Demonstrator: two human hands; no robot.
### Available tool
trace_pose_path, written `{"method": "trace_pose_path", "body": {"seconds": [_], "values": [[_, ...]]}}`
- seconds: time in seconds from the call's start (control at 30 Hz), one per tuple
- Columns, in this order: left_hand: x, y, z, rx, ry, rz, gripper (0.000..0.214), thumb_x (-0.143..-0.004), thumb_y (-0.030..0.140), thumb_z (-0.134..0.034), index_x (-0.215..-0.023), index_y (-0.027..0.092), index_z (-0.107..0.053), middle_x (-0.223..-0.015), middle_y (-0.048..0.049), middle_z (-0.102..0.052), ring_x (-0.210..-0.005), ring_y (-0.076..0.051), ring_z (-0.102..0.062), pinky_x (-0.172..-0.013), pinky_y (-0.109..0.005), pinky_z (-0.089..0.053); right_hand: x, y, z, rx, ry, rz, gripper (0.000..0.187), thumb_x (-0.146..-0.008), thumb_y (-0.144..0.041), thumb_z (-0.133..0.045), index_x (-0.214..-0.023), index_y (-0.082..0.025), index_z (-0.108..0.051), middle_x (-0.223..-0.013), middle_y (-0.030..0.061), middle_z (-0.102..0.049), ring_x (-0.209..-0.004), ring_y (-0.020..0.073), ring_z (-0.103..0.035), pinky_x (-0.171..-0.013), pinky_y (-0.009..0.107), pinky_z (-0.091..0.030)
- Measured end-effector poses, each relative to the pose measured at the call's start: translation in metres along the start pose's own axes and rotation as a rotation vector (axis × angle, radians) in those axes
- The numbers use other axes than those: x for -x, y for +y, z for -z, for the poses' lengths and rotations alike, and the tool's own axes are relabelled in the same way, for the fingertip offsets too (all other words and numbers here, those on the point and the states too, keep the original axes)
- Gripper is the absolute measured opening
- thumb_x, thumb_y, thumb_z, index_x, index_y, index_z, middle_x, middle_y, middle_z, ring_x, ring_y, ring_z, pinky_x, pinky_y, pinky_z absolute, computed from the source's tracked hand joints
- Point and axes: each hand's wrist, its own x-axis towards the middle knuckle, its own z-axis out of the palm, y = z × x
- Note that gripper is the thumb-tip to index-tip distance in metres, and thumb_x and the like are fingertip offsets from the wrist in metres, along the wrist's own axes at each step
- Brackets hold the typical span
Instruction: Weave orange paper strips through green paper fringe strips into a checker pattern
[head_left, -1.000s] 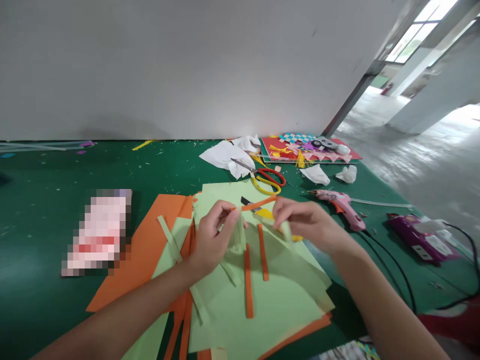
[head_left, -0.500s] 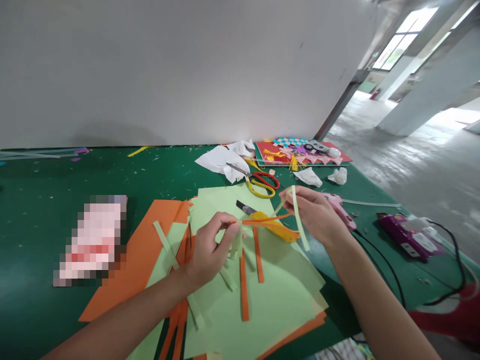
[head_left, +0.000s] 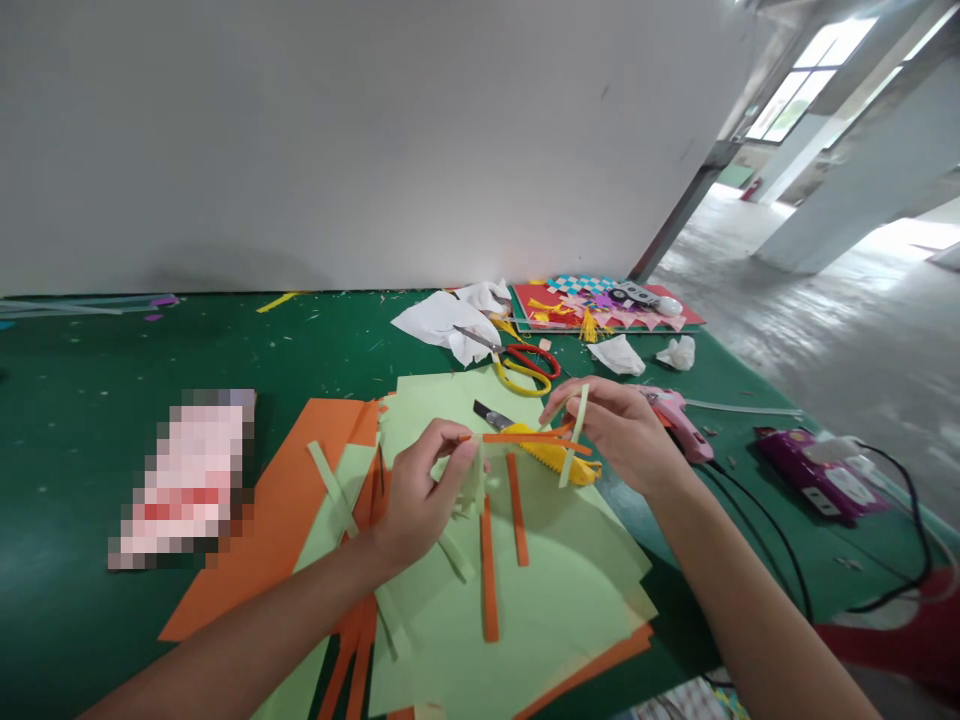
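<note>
My left hand is closed in a pinch on one end of a thin orange paper strip and on a few light green strips that hang from it. My right hand is closed on a light green strip that crosses the orange strip near its other end. Both hands hover just above a stack of light green paper sheets with orange sheets under them. Two loose orange strips lie on the green sheets. A yellow utility knife lies right below the hands.
Red and yellow scissors and crumpled white paper lie behind the sheets. A pink glue gun and a purple power strip with black cables sit to the right. A red craft board sits at the back on the green table.
My right hand has brought its green strip down and left, from sticking out past the hand to crossing the orange strip. My left hand has kept its pinch and barely moved.
</note>
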Motion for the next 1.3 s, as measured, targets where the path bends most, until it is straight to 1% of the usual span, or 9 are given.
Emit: {"method": "trace_pose_path", "body": {"seconds": [0.13, 0.23, 0.33, 0.43, 0.63, 0.83, 1.0, 1.13, 1.3], "values": [[0.000, 0.000, -0.001, -0.013, 0.010, 0.024, 0.013, -0.097, 0.029, -0.046, -0.086, 0.022, -0.051, -0.075, 0.0007, -0.063, -0.065, -0.012, -0.056, -0.060, -0.025, -0.042, 0.003, -0.004, -0.007, -0.089, -0.068, -0.100, 0.017, -0.087, -0.031, -0.059, -0.090, -0.019, -0.071, -0.083, 0.0044, -0.069, -0.079, 0.0167, -0.065, -0.071, 0.027, -0.049], [-0.002, 0.001, -0.001, 0.004, 0.037, 0.033, 0.014, -0.096, 0.029, -0.047, -0.086, 0.021, -0.051, -0.074, 0.0008, -0.063, -0.069, -0.013, -0.059, -0.064, -0.025, -0.044, 0.004, -0.005, -0.009, -0.187, -0.094, -0.194, 0.024, -0.087, -0.036, -0.057, -0.097, -0.019, -0.071, -0.089, 0.0051, -0.070, -0.081, 0.0189, -0.067, -0.072, 0.029, -0.050], [-0.004, 0.003, -0.001, 0.036, 0.058, 0.066, 0.015, -0.096, 0.031, -0.048, -0.085, 0.021, -0.051, -0.073, 0.0011, -0.063, -0.068, -0.014, -0.060, -0.065, -0.026, -0.044, 0.003, -0.004, -0.008, -0.213, -0.178, -0.248, 0.033, -0.091, -0.041, -0.050, -0.107, -0.018, -0.068, -0.087, 0.0064, -0.071, -0.072, 0.0186, -0.068, -0.064, 0.028, -0.047], [-0.005, 0.003, -0.001, 0.059, 0.065, 0.086, 0.017, -0.096, 0.032, -0.048, -0.084, 0.021, -0.050, -0.074, 0.0006, -0.063, -0.068, -0.014, -0.060, -0.064, -0.026, -0.044, 0.001, -0.001, -0.007, -0.199, -0.259, -0.305, 0.039, -0.094, -0.044, -0.043, -0.109, -0.017, -0.066, -0.085, 0.0072, -0.071, -0.064, 0.0171, -0.066, -0.056, 0.026, -0.041], [-0.008, 0.003, 0.000, 0.063, 0.112, 0.119, 0.019, -0.096, 0.035, -0.047, -0.085, 0.020, -0.051, -0.072, 0.0005, -0.063, -0.064, -0.012, -0.057, -0.059, -0.025, -0.041, -0.001, 0.001, -0.009, -0.176, -0.298, -0.320, 0.048, -0.092, -0.056, -0.042, -0.100, -0.015, -0.067, -0.083, 0.0090, -0.071, -0.060, 0.0177, -0.064, -0.055, 0.028, -0.041], [-0.011, 0.003, 0.000, 0.074, 0.159, 0.150, 0.020, -0.096, 0.037, -0.047, -0.084, 0.021, -0.051, -0.069, 0.0022, -0.062, -0.053, -0.010, -0.048, -0.050, -0.023, -0.036, 0.003, 0.005, -0.009, -0.161, -0.304, -0.326, 0.037, -0.092, -0.045, -0.051, -0.109, -0.016, -0.067, -0.084, 0.0070, -0.070, -0.066, 0.0139, -0.061, -0.065, 0.027, -0.045], [-0.012, 0.003, -0.001, 0.096, 0.178, 0.165, 0.020, -0.096, 0.037, -0.048, -0.084, 0.021, -0.050, -0.068, 0.0029, -0.059, -0.047, -0.009, -0.042, -0.049, -0.023, -0.036, 0.003, 0.010, -0.011, -0.068, -0.239, -0.315, 0.028, -0.088, -0.039, -0.060, -0.098, -0.015, -0.070, -0.074, 0.0045, -0.068, -0.058, 0.0117, -0.059, -0.058, 0.025, -0.043], [-0.011, 0.003, -0.001, 0.095, 0.156, 0.157, 0.019, -0.096, 0.036, -0.047, -0.083, 0.021, -0.051, -0.069, 0.0020, -0.057, -0.054, -0.011, -0.046, -0.054, -0.024, -0.038, 0.004, 0.005, -0.017, 0.086, -0.240, -0.255, 0.032, -0.088, -0.043, -0.059, -0.084, -0.014, -0.071, -0.071, 0.0054, -0.068, -0.064, 0.0139, -0.059, -0.060, 0.025, -0.042], [-0.009, 0.002, -0.001, 0.070, 0.146, 0.103, 0.019, -0.096, 0.033, -0.048, -0.083, 0.020, -0.052, -0.073, 0.0013, -0.054, -0.067, -0.012, -0.052, -0.065, -0.025, -0.042, 0.006, -0.002, -0.028, 0.295, -0.207, -0.151, 0.037, -0.087, -0.045, -0.058, -0.065, -0.016, -0.067, -0.060, 0.0007, -0.063, -0.050, 0.0087, -0.039, -0.050, 0.023, -0.033]]}}
